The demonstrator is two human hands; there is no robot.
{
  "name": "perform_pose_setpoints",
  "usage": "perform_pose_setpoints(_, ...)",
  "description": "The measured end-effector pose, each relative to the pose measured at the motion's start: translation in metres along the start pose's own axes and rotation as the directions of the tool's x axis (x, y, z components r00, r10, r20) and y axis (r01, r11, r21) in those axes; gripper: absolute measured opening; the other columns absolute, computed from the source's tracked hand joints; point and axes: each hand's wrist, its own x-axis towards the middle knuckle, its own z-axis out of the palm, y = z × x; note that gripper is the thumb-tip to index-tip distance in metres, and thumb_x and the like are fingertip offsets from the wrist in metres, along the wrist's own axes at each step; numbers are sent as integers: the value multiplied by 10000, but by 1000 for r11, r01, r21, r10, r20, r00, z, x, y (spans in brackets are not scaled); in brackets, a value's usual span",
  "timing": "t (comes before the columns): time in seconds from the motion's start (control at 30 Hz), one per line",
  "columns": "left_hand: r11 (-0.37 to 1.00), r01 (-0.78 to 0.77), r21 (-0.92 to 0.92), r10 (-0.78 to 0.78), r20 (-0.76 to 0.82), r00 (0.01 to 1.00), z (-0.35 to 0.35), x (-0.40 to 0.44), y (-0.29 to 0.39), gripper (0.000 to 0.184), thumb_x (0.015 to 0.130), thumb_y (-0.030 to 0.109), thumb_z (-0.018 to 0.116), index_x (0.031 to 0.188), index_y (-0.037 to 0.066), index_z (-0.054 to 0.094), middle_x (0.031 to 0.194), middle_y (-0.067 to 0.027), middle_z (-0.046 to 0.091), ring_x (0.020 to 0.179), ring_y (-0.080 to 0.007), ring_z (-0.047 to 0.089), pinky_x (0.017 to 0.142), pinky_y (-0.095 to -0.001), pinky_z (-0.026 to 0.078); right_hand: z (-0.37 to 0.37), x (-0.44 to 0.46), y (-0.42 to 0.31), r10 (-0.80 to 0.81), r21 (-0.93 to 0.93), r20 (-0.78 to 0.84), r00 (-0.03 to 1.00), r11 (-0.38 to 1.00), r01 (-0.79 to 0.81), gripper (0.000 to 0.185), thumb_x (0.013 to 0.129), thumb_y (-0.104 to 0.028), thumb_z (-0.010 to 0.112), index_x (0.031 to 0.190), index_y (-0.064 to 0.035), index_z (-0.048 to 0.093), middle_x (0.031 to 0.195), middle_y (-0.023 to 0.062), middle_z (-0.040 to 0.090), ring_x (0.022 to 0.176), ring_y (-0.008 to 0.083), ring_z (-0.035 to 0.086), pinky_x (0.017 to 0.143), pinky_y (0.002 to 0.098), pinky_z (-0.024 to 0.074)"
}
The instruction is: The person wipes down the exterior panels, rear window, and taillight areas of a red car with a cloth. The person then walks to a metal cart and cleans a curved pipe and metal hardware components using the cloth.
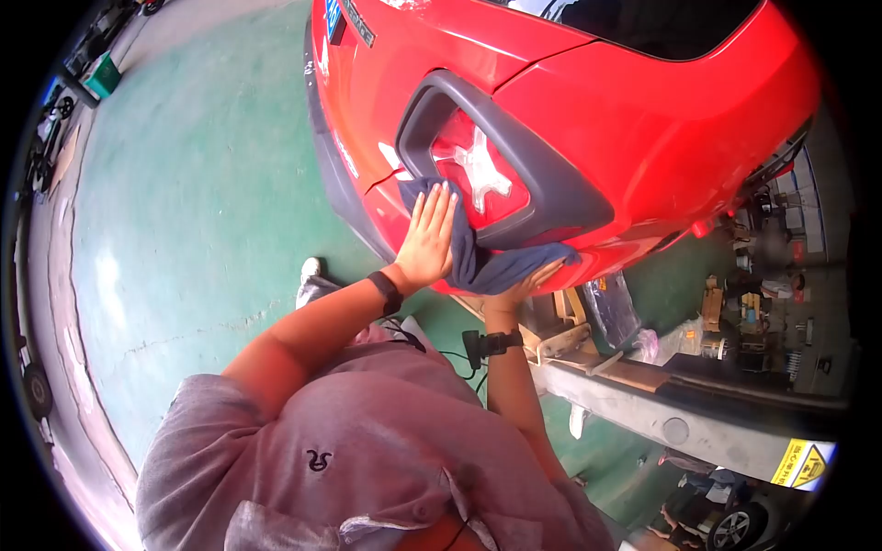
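A dark blue cloth [510,267] is draped along the rear corner of a red car [634,129], below its tail light [473,170]. My left hand [429,237] lies on the cloth's upper left end, fingers stretched out flat and pressing it against the car beside the light's dark grey surround [560,188]. Lower down, my right hand [528,286] is at the cloth's other end, partly covered by it, with its fingers curled at the edge. Each wrist wears a black band; the right one carries a small black device [491,344].
A grey metal lift beam [643,404] with a yellow warning label [801,464] runs at the lower right. Behind it are assorted parts and a wheel [732,528]. Green floor [202,184] spreads to the left, with a green bin [103,75] at the far edge.
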Motion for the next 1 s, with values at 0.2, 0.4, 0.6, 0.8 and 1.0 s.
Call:
perform_pose_setpoints(0.2, 994, 45, -98, -49, -38, 998, -5, -3, -18, 800, 770, 133, 570, 1451, -97, 218, 1521, -301, 186, 1431, -431, 171, 1184, -450, 160, -10, 23, 27, 16, -99, 7, 1000, 995, -15, 1070, 851, -610, 526, 1490, 72, 6, 1564, 284, 6, 1452, 448, -4, 1175, 545, 36)
perform_pose_setpoints(0.4, 964, 120, -238, -142, -77, 987, 19, -27, -57, 743, 794, 60, 478, 1460, -92, 188, 1525, -325, 126, 1441, -439, 128, 1185, -477, 128, -10, -61, 3, -227, -267, 495, 838, 879, 396, 680, 843, -455, 564, 1296, 48, 494, 1376, 308, 431, 1347, 502, 293, 1154, 551, 144)
perform_pose_setpoints(0.6, 948, 277, -155, -284, -27, 958, 8, -16, -87, 745, 795, 43, 454, 1456, -117, 149, 1533, -320, 88, 1446, -434, 99, 1191, -460, 136, 26, -69, -19, -645, -23, 442, 623, 686, 727, 474, 794, -299, 575, 1176, -20, 599, 1376, 126, 525, 1327, 256, 434, 1067, 520, 304)
perform_pose_setpoints(0.8, 908, 280, -313, -331, -123, 936, -3, 21, -146, 744, 789, -31, 406, 1466, -114, 110, 1544, -309, 56, 1457, -420, 61, 1199, -438, 106, 42, -35, -98, -630, -31, 547, 551, 643, 766, 430, 854, -243, 527, 1219, -23, 584, 1415, 82, 503, 1319, 199, 442, 1102, 417, 301)
perform_pose_setpoints(1.0, 986, -56, -156, 13, -262, 965, -53, 87, -196, 734, 768, -38, 449, 1441, -132, 172, 1519, -334, 134, 1435, -455, 140, 1186, -485, 146, 72, 16, -195, -585, 43, 543, 602, 735, 676, 322, 864, -149, 530, 1130, 13, 612, 1299, 143, 570, 1283, 235, 478, 1104, 394, 330)
